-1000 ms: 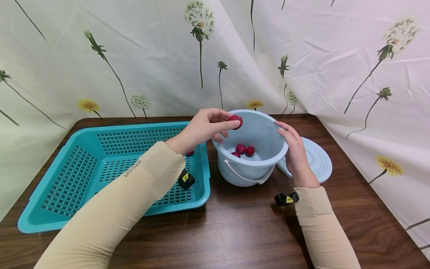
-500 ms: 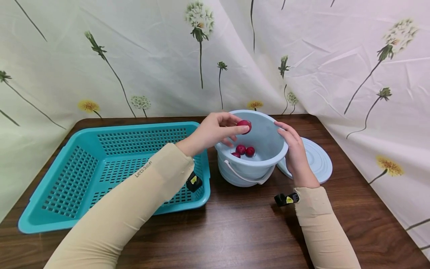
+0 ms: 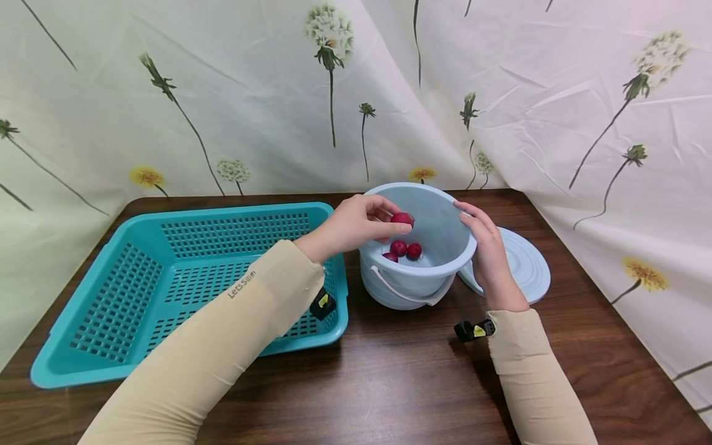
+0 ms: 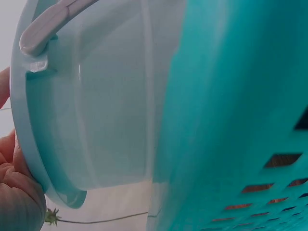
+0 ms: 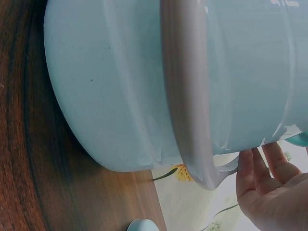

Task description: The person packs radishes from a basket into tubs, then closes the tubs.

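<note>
My left hand pinches a dark red plum between thumb and fingers, just inside the mouth of the light blue bucket. Several more red plums lie on the bucket's bottom. With its fingers at the rim, my right hand holds the bucket's right side. In the right wrist view, fingertips of the right hand touch the outer wall near the handle. The left wrist view shows part of the left hand beside the rim; the plum is hidden there.
A teal plastic basket with slotted walls stands left of the bucket, partly covered by the left arm. The bucket's round blue lid lies on the wooden table at the right. A dandelion-print cloth hangs behind.
My left hand has carried the plum rightward over the bucket's rim, then down a little into its mouth. A plum seen in the basket earlier is out of sight. The right hand stays put.
</note>
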{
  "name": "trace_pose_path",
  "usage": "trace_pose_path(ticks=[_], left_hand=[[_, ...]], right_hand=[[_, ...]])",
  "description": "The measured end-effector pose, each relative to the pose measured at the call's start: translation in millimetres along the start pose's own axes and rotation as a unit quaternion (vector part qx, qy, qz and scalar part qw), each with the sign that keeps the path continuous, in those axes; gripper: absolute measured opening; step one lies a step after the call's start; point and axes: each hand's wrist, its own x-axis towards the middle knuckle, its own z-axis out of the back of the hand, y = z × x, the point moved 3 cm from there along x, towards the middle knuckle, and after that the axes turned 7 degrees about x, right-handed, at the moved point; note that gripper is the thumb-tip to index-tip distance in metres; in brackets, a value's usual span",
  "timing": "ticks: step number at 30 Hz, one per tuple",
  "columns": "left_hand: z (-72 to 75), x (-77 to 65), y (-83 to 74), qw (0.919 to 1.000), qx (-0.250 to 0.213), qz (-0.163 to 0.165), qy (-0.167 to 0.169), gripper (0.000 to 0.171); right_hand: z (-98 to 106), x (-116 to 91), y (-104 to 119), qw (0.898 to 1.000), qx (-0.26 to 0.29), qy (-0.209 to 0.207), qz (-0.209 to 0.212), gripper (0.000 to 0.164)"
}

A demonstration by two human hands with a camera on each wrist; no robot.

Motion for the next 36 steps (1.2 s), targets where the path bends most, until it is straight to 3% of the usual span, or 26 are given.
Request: trace_pose_path(ticks=[16, 27, 36], left_hand=[[-0.2, 2.8, -2.2, 0.9973, 0.072, 0.011, 0.007, 0.043], [-0.1, 4.0, -3.8, 0.9967, 0.077, 0.022, 0.011, 0.043], [-0.4, 4.6, -1.8, 0.9974, 0.070, 0.010, 0.010, 0.042]], right_hand=[[-0.1, -0.3, 0.0, 1.000, -0.002, 0.002, 0.003, 0.028], [-1.0, -0.3, 0.4, 1.000, -0.002, 0.003, 0.002, 0.029], [-1.6, -0.3, 0.9, 1.000, 0.000, 0.005, 0.001, 0.028]])
